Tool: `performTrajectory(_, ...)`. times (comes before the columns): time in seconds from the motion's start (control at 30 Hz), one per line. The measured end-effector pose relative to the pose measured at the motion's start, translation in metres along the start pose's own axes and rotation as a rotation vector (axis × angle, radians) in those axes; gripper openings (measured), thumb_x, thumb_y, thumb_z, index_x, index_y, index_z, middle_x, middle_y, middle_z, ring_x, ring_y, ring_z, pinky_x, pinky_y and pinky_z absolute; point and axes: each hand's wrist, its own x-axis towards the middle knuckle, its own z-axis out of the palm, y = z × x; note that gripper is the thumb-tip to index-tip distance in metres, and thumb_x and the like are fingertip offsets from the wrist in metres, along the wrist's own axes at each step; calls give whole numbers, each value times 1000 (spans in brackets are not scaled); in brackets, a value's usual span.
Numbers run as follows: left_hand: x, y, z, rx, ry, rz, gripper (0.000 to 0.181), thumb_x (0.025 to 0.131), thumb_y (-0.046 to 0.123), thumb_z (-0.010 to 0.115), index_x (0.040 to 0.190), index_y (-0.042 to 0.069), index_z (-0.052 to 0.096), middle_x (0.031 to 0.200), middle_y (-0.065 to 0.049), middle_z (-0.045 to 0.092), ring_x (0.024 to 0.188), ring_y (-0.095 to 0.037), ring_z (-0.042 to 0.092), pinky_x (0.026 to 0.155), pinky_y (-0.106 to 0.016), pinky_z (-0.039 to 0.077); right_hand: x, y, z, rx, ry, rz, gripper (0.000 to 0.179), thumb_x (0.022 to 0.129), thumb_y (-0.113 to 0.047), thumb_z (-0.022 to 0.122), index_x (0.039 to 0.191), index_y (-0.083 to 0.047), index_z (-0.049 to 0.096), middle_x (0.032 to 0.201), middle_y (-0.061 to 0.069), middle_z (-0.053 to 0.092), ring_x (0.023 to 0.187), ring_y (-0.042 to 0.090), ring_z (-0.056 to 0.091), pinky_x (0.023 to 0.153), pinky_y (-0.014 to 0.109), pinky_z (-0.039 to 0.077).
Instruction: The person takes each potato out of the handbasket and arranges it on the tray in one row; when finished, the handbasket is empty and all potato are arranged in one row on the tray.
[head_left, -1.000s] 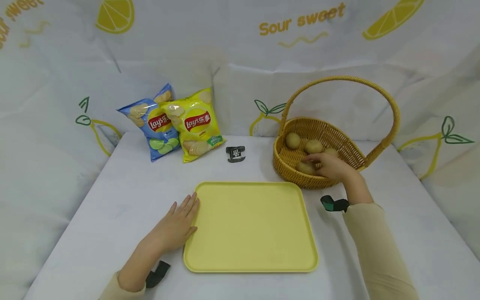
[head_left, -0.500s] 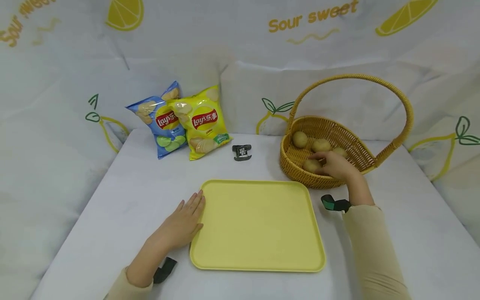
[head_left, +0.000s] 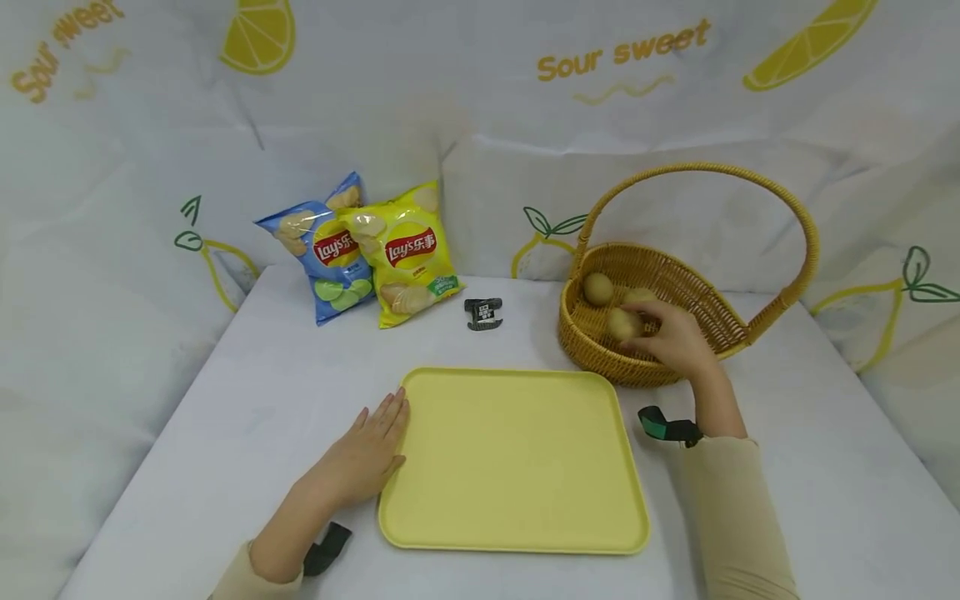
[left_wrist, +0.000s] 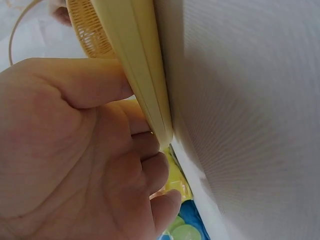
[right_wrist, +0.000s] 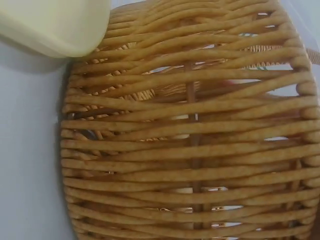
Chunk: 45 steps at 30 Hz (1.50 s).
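Tan potato (head_left: 622, 323), long axis roughly upright, pinched by right hand (head_left: 671, 337) inside wicker basket (head_left: 592, 354)

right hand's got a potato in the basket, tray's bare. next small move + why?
Probably lift the potato clear of the basket rim and carry it left toward the tray. The right hand grips it inside the basket, near the front wall, so it looks ready to come out. The left hand rests flat against the tray's left edge, steadying it, and nothing lies on the tray.
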Motion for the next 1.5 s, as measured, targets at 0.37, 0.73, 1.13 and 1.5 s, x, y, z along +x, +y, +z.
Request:
performTrajectory(0.37, 1, 2, -1, -9, -15, -20, 65, 96, 19, 54, 144, -12, 22, 153, -26, 11, 141, -37, 12, 109, -55, 17, -11, -31, 6, 134, 246, -69, 51, 73, 0, 79, 121, 1, 60, 114, 16, 58, 95, 8, 56, 73, 7, 45)
performTrajectory(0.73, 3, 5, -5, -34, -45, -28, 68, 95, 19, 56, 144, -13, 21, 153, -27, 10, 141, -38, 11, 109, -56, 17, -20, -72, 31, 388, 265, -99, 53, 71, 4, 79, 121, 3, 60, 114, 14, 57, 104, 3, 52, 77, 13, 49)
performTrajectory(1.13, 8, 6, -4, -39, -27, -29, 72, 95, 27, 57, 143, -13, 23, 153, -25, 13, 141, -37, 12, 110, -55, 17, -7, -115, 91, 497, 100, -77, 53, 71, 1, 81, 120, -1, 62, 118, 14, 58, 105, 26, 55, 80, 31, 53)
performTrajectory(1.5, 10, 2, -3, -23, -30, -54, 75, 95, 32, 55, 145, -12, 19, 154, -24, 10, 141, -37, 11, 111, -53, 16, 5, -146, 150, 418, -85, -52, 50, 71, -5, 82, 117, -3, 64, 116, 10, 63, 101, 26, 61, 82, 33, 53)
